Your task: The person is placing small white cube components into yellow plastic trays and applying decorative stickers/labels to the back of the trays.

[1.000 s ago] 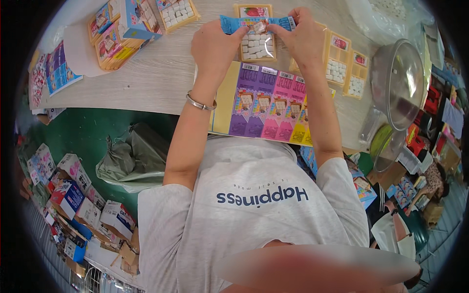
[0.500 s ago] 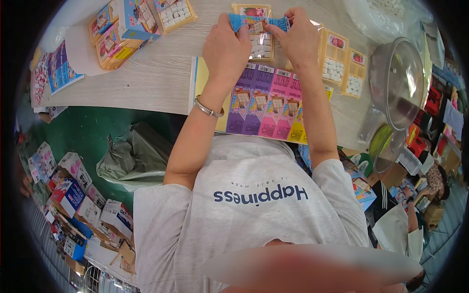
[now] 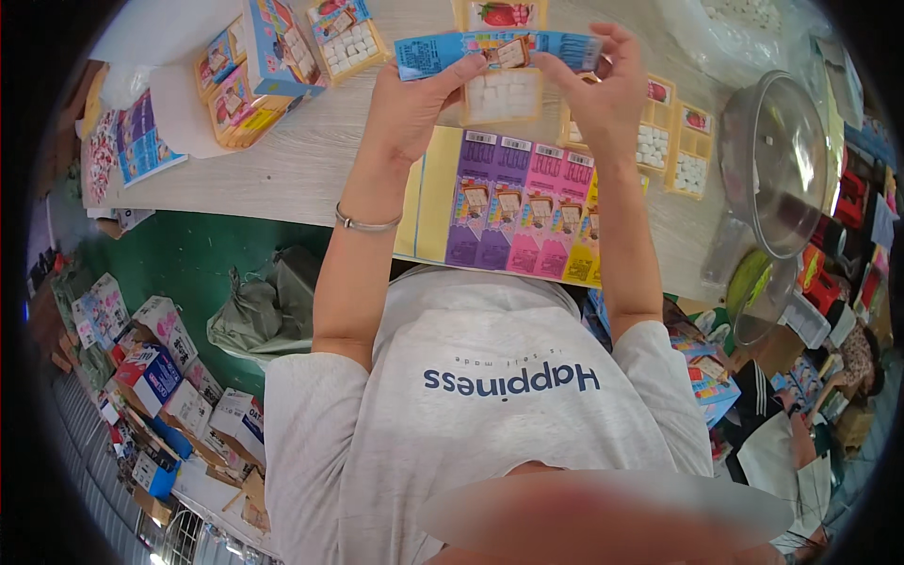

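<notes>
A blue printed paper strip point(image 3: 438, 54) is stretched lengthwise between my two hands. My left hand point(image 3: 414, 104) pinches it near the middle with the thumb on its front. On the other side my right hand point(image 3: 603, 94) grips it, thumb near the centre and fingers behind its right end. Just beneath the strip lies a yellowish tray point(image 3: 502, 97) with white square pieces and a red strawberry picture in its far part; the strip covers its middle. Below my hands rests a sheet of purple, pink and yellow printed strips point(image 3: 523, 202) at the table's near edge.
More part-filled trays point(image 3: 692, 151) stand right of my right hand, beside a clear plastic bowl point(image 3: 777, 169). At the far left are a blue printed box point(image 3: 282, 47) and another filled tray point(image 3: 348, 42). A plastic bag of white pieces point(image 3: 734, 24) lies far right.
The blue strip, bunched over the tray before, is now spread out wide and flatter. My hands have moved apart, the left one leftward and the right one rightward.
</notes>
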The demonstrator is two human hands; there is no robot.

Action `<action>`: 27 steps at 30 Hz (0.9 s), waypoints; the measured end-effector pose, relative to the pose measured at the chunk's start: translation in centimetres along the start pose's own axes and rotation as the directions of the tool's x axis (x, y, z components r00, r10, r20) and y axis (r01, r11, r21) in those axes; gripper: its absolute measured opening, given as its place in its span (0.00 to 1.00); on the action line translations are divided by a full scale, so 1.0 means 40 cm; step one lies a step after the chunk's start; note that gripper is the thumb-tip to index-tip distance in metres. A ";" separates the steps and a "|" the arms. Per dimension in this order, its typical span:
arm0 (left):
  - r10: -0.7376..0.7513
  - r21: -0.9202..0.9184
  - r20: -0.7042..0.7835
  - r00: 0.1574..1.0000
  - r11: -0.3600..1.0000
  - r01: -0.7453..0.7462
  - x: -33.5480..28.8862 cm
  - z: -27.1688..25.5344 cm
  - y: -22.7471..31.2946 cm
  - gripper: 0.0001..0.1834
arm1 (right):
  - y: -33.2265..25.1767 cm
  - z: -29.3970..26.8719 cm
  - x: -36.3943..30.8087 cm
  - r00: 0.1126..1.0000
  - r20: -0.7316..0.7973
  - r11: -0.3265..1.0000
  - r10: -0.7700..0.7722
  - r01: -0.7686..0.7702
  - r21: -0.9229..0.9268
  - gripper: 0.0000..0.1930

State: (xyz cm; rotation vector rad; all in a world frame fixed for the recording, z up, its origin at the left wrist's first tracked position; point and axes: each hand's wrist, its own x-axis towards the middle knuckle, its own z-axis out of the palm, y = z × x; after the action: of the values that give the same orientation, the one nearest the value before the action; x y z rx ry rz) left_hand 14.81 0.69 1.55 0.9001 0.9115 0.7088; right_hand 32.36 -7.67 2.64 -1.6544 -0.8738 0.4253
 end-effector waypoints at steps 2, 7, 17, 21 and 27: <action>-0.016 -0.222 0.065 0.998 0.975 0.030 -0.026 0.015 0.035 0.13 | -0.019 -0.007 -0.013 0.998 0.010 0.978 0.057 -0.058 0.202 0.20; -0.016 -0.296 0.197 0.980 0.952 0.075 -0.097 0.011 0.067 0.14 | -0.040 -0.044 -0.096 0.880 0.405 0.631 0.248 -0.464 0.622 0.15; 0.605 0.250 -0.239 0.760 0.794 -0.553 -0.216 -0.043 0.087 0.16 | -0.084 -0.021 -0.167 0.982 0.143 0.801 0.122 -0.182 0.571 0.09; 0.729 0.654 0.025 0.684 0.505 -0.563 -0.264 -0.011 0.094 0.19 | -0.124 0.007 -0.206 0.995 0.074 0.849 -0.061 0.013 0.528 0.10; 0.581 0.204 0.003 0.814 0.797 -0.569 -0.236 -0.032 0.060 0.19 | -0.121 -0.029 -0.221 0.929 0.238 0.950 -0.283 0.238 0.201 0.11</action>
State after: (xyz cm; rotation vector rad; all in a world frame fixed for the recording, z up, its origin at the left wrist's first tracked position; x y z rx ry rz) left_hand 9.14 -5.56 6.60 1.3675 0.7644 1.1910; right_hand 25.82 -14.65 6.00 -1.3197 -1.2078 0.5267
